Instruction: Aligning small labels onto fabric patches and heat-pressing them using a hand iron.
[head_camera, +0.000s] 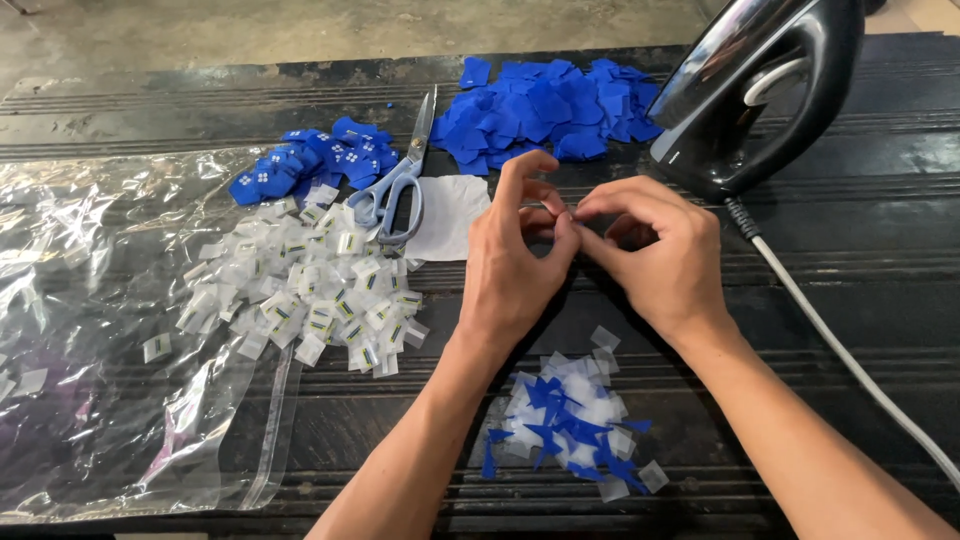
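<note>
Nearest lies a heap of scraps, white squares and blue slivers. Just beyond it the left hand and right hand meet, fingertips pinched narrowly together; what they grip is too small to tell. Beyond the hands stands a glossy black iron.

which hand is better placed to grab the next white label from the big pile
Left, probably. The left hand sits just beside the white label pile, with bare table between them. The right hand would have to cross over the left to reach it.
</note>
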